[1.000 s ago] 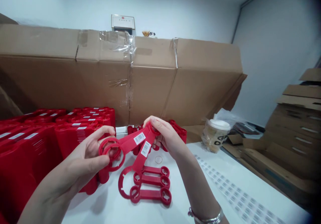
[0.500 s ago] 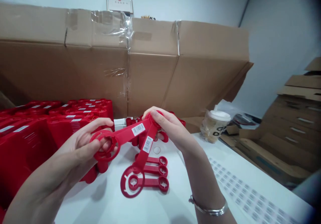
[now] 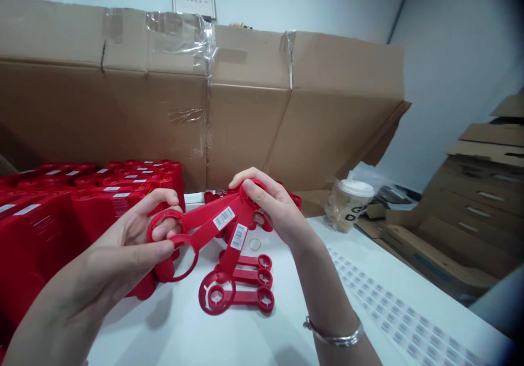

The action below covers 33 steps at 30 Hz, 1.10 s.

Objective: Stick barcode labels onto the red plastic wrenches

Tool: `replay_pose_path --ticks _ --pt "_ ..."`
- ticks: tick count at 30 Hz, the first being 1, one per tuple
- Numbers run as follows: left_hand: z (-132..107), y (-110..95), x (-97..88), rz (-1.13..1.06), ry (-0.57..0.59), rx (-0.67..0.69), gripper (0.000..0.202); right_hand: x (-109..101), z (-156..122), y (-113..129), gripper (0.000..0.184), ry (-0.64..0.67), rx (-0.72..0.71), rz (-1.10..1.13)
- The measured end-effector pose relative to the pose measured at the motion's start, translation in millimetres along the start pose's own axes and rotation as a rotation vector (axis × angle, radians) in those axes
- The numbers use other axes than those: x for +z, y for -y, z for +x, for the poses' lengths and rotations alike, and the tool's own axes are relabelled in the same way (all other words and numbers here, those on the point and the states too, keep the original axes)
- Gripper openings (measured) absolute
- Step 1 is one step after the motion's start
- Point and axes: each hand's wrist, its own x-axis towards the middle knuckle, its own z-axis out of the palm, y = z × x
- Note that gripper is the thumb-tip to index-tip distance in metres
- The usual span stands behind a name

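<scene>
Right hand (image 3: 275, 206) pinches narrow ends of fanned red pieces (image 3: 232, 258) above the surface (image 3: 245, 344); long axes run 7–9 o'clock from it. Left hand (image 3: 126, 240), nearer the rings, pinches the upper ones.

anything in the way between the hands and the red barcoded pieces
Nothing visible: the right hand pinches the red barcoded pieces where they meet, and the left hand grips at the left. Smaller red pieces lie on the table below, not between.

1 lidded cup (image 3: 350, 203); 1 framed certificate (image 3: 194, 4), apparently.
</scene>
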Motion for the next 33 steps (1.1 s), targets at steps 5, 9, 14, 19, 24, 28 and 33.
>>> replay_pose_path --ticks 5,9,14,19,24,28,33 --pt "-4 1 7.0 0.126 -0.061 0.013 0.052 2 0 -1 0.027 -0.010 -0.021 -0.004" --pt "-3 6 7.0 0.414 -0.126 0.079 0.057 5 2 -3 0.029 -0.080 -0.036 -0.010" --pt "0 10 6.6 0.481 -0.141 0.122 0.040 9 6 -7 0.028 -0.177 -0.033 0.011" --pt "8 20 5.7 0.541 -0.238 0.309 0.067 11 9 -12 0.029 -0.334 -0.080 0.002" --pt "8 35 9.5 1.092 -0.412 0.671 0.091 14 12 -17 0.030 -0.522 -0.148 -0.047" --pt "9 46 15.6 1.262 -0.379 0.784 0.071 19 9 -14 0.029 -0.559 -0.157 -0.083" --pt "18 48 9.9 1.367 -0.349 0.841 0.056 24 6 -9 0.029 -0.540 -0.144 -0.113"
